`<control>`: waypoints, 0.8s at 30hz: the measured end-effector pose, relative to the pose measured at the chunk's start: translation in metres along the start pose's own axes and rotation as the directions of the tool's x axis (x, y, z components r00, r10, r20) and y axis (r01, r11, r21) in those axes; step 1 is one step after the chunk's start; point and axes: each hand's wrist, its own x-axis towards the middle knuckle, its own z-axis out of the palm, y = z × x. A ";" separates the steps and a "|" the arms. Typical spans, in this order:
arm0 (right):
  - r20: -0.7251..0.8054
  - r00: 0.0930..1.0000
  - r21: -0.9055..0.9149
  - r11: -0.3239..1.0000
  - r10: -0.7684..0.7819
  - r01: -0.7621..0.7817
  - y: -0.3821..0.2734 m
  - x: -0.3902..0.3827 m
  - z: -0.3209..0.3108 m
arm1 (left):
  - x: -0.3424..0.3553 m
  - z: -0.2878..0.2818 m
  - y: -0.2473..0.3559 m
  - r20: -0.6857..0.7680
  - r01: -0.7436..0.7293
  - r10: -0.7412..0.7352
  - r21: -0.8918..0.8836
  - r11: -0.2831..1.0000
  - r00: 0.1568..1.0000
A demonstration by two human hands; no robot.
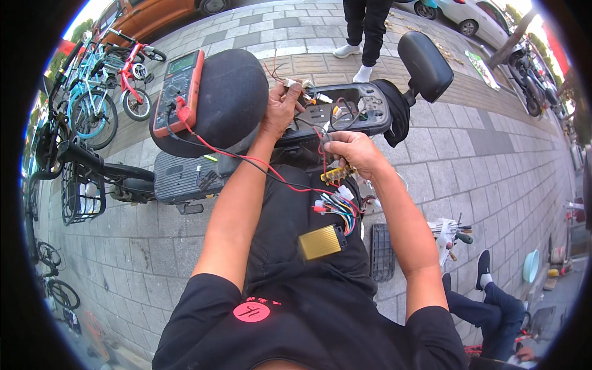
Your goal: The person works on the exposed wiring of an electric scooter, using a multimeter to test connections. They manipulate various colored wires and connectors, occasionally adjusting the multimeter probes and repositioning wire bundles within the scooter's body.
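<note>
My left hand is closed on a white wire connector with thin wires sticking up from it. To its right, over the open compartment of an electric scooter, my right hand pinches a thin dark wire. Just below that hand lies a yellow terminal strip. A gold controller box rests on my lap, its bundle of coloured wires ending in plugs. An orange multimeter leans on the black seat; its red and black test leads cross my left forearm.
A black mirror rises at the far right of the scooter. Someone in dark trousers stands beyond it. At the right are a black plastic grate, a bundle of tools and a seated person's legs. Bicycles stand left.
</note>
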 end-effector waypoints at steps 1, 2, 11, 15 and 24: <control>0.003 1.000 0.030 1.000 -0.002 0.002 0.003 0.001 0.000 | 0.001 0.001 0.000 -0.003 -0.001 0.001 0.000 1.000 1.000; 0.006 1.000 0.060 0.998 -0.005 0.004 0.006 0.002 -0.002 | 0.001 0.000 0.000 0.008 0.020 -0.020 0.023 1.000 1.000; 0.047 0.999 0.135 0.991 0.005 -0.011 0.016 0.008 -0.005 | 0.000 -0.004 0.000 0.025 0.066 -0.067 0.025 0.998 0.997; 0.083 0.996 0.099 0.995 0.013 -0.021 0.018 0.009 -0.009 | -0.001 0.000 0.003 0.021 0.051 -0.051 0.025 0.998 0.998; 0.137 0.990 0.095 0.995 0.030 -0.043 0.013 0.011 -0.012 | 0.001 -0.003 -0.003 0.027 0.043 -0.043 0.002 0.999 0.999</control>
